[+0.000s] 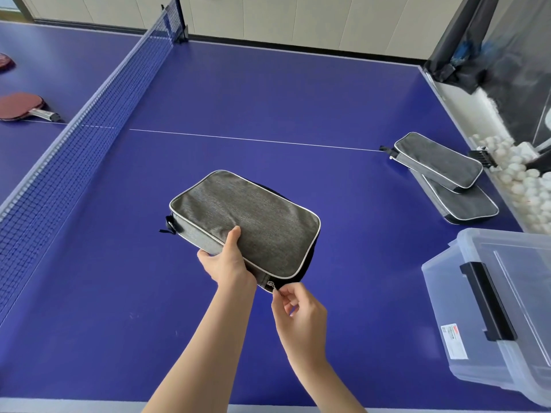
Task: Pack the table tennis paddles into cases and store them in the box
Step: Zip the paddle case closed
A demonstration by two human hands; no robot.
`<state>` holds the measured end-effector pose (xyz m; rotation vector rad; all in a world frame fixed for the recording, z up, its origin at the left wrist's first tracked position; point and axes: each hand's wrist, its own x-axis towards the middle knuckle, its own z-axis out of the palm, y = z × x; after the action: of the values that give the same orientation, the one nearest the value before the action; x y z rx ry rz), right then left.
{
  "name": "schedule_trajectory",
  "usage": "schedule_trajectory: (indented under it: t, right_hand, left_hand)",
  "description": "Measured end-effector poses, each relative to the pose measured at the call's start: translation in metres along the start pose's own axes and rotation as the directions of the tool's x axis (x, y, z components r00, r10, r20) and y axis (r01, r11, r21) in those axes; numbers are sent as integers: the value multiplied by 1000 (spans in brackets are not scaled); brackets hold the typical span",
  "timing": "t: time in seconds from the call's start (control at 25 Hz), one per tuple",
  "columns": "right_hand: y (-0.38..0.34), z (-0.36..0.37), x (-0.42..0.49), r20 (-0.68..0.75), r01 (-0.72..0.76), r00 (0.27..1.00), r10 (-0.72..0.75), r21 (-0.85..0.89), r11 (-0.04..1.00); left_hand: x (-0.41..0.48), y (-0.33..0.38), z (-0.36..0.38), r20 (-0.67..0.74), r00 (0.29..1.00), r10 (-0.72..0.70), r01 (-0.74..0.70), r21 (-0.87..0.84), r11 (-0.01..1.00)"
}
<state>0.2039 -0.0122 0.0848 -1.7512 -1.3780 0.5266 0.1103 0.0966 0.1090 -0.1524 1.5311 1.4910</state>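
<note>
– Left?
– A round red rubber paddle (22,106), past the blue mesh net (89,114).
– Middle of the blue table (268,99)?
– The left hand (226,260) grips a soft grey cloth case (247,222); the right hand (298,308) pinches its metal zip pull (272,286); a clear plastic box (507,308) sits right.

Three cases (244,222) (438,159) (469,208), two paddles (21,106) (5,61), one box (447,296)

Grey woven-fabric rectangular case with white piping (244,222): held tilted over mid-table; left hand (229,263) grips its near edge, right hand (301,311) pinches the zip pull at the near corner.
Two matching grey cases, upper (438,160) overlapping lower (468,207): flat, at right.
Red-rubber paddle with pale handle (22,107): flat, far left; second red paddle (6,62) behind it, cut off.
Clear plastic box with black latch (492,308): near right.
</note>
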Motion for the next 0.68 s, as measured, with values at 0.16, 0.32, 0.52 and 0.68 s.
schedule_trajectory:
  t: [0.16, 0.32, 0.52, 0.68]
  right_hand:
    - [6, -9, 0, -24, 41, 999, -41, -3, 999]
    - [18, -22, 4, -71, 17, 997, -18, -19, 1000]
    - [33, -36, 20, -138, -131, 981, 140, 74, 989]
    - [48, -52, 47, -183, -230, 951, 251, 125, 965]
  left_hand:
    - [5, 6, -5, 19, 1000, 10, -11, 25, 1000]
    - [8, 12, -11, 73, 997, 9, -12, 43, 999]
    - [1, 14, -17, 203, 979, 21, -39, 86, 996]
    - [-1, 19, -25, 355, 935, -2, -46, 126, 991]
